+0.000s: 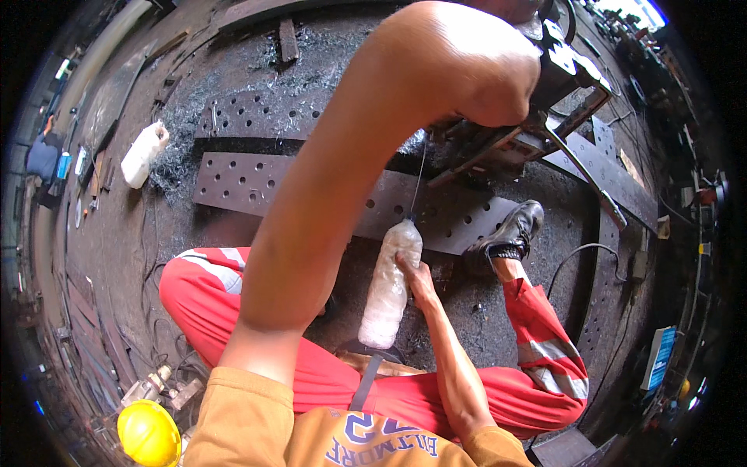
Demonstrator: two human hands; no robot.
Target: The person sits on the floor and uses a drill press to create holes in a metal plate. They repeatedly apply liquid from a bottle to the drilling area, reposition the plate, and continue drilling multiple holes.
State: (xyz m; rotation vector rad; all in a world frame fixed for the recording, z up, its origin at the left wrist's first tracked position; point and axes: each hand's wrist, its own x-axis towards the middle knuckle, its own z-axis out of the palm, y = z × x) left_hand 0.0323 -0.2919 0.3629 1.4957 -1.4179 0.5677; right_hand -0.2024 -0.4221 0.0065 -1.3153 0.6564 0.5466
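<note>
My right hand (pixel 416 280) is wrapped round a cloudy, whitish plastic bottle (pixel 386 292), thumb on its side. The bottle's dark cap points away from me. From it a thin pale line, perhaps a liquid jet, runs up toward the dark metal machine (pixel 572 78). My left arm (pixel 327 187) reaches across the view and bends beside that machine; the fingers of my left hand are hidden. Under the bottle's far end and the arm lies a drilled steel plate (pixel 241 180), with rows of round holes. A second drilled plate (pixel 257 113) lies beyond it.
Metal shavings (pixel 179 163) litter the dark floor. A white jug (pixel 145 156) stands at the left, and a yellow hard hat (pixel 149 433) lies at lower left. More drilled plates (pixel 603 167) lie at the right, near a cable (pixel 580 251). My shoe (pixel 515 231) touches the near plate.
</note>
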